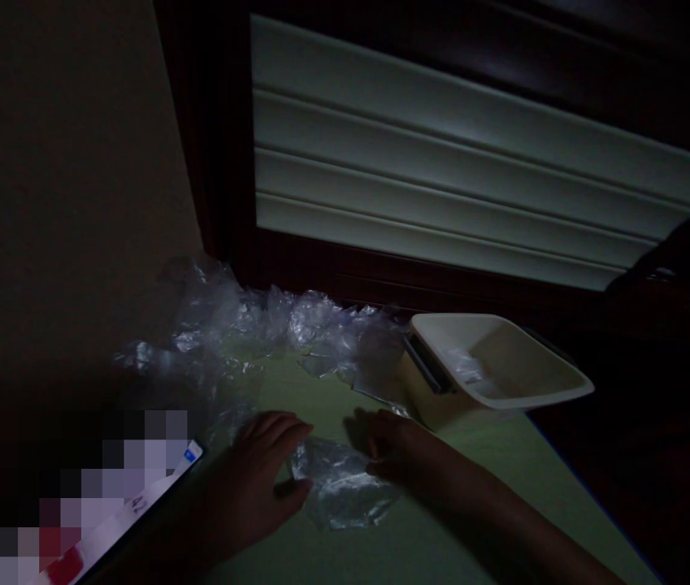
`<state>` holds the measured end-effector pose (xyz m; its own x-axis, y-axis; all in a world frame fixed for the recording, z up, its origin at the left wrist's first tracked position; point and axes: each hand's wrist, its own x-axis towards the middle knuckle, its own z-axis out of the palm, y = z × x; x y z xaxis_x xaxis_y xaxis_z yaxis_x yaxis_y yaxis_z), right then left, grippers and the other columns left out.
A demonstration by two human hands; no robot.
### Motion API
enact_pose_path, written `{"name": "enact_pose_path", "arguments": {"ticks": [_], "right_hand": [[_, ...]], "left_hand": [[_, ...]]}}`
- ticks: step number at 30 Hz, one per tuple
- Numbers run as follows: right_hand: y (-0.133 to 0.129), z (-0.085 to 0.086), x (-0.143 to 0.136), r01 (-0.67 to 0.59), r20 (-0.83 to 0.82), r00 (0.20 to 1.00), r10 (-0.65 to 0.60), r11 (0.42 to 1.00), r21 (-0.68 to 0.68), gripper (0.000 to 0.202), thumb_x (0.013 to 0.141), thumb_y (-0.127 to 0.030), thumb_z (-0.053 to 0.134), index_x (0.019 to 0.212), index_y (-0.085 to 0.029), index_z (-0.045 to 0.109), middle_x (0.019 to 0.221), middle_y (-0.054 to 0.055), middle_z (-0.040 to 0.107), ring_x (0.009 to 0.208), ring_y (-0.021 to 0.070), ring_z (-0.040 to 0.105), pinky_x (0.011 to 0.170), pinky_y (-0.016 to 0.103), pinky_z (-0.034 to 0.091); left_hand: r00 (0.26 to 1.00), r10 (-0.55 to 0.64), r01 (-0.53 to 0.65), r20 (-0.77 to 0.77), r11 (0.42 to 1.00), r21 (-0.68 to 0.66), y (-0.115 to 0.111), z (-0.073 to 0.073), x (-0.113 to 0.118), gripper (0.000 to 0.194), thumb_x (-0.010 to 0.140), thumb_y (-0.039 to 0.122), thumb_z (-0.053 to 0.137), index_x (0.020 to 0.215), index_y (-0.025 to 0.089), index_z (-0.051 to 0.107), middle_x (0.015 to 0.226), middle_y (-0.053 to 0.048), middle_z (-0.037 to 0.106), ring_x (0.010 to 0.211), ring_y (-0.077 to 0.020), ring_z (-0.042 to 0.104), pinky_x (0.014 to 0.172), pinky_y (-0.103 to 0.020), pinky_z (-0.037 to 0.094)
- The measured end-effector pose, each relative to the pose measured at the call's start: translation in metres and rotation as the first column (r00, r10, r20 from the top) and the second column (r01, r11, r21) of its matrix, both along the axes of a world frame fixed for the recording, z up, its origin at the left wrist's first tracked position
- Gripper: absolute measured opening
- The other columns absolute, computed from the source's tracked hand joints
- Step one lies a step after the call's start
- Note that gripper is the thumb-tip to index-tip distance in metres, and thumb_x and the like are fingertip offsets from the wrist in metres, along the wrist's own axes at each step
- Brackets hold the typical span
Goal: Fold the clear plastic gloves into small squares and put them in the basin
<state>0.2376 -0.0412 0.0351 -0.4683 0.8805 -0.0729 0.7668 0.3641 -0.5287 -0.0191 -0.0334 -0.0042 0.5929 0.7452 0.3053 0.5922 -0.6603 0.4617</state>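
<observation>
A crumpled clear plastic bag (350,485) lies on the pale green tabletop (305,398) between my hands. At its left edge is my left hand (265,479), with the thumb spread away from the fingers and nothing gripped. My right hand (402,447) has its fingers curled in, and thumb and forefinger close at the bag's upper right edge. Dim light and the angle hide part of that grip. Behind the hands, more clear plastic bags (314,317) lie in a loose heap.
A cream plastic bin (442,406) with a dark side handle stands at the right, some clear plastic inside it. Behind is a dark frame with pale slatted panels (411,154). A lit screen, mostly pixelated (131,508), is at lower left. The table's right edge runs beyond my right arm.
</observation>
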Motion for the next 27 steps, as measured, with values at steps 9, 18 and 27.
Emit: {"name": "enact_pose_path", "arguments": {"ticks": [9, 18, 27], "right_hand": [[-0.014, 0.014, -0.004, 0.031, -0.186, 0.981, -0.049, 0.994, -0.1, 0.037, 0.075, -0.009, 0.063, 0.111, -0.02, 0.06, 0.109, 0.006, 0.068, 0.097, 0.0219, 0.064, 0.082, 0.032, 0.049], [-0.011, 0.004, -0.009, 0.003, -0.065, 0.998, -0.005, 0.999, -0.044, 0.058, 0.07, -0.001, 0.055, 0.125, -0.018, 0.059, 0.129, 0.009, 0.06, 0.115, 0.0245, 0.058, 0.099, 0.037, 0.045], [-0.011, 0.011, -0.007, 0.003, -0.008, 1.0, -0.004, 0.999, -0.045, 0.057, 0.072, -0.004, 0.061, 0.127, -0.02, 0.058, 0.127, 0.01, 0.062, 0.113, 0.028, 0.06, 0.097, 0.041, 0.046]], "left_hand": [[0.999, -0.041, 0.041, 0.025, 0.999, -0.03, 0.003, -0.003, 0.004, 0.035, 0.078, 0.006, 0.057, 0.106, 0.026, 0.06, 0.098, 0.0, 0.066, 0.101, -0.0208, 0.058, 0.101, -0.044, 0.039], [1.0, 0.014, -0.014, -0.01, 1.0, 0.024, 0.001, -0.011, 0.001, 0.052, 0.074, 0.008, 0.061, 0.12, 0.029, 0.054, 0.114, -0.001, 0.065, 0.114, -0.0273, 0.052, 0.094, -0.046, 0.046], [1.0, 0.01, -0.01, -0.008, 1.0, -0.001, 0.001, -0.006, 0.004, 0.044, 0.076, 0.007, 0.058, 0.115, 0.028, 0.058, 0.11, -0.001, 0.066, 0.109, -0.0239, 0.056, 0.093, -0.04, 0.046]]}}
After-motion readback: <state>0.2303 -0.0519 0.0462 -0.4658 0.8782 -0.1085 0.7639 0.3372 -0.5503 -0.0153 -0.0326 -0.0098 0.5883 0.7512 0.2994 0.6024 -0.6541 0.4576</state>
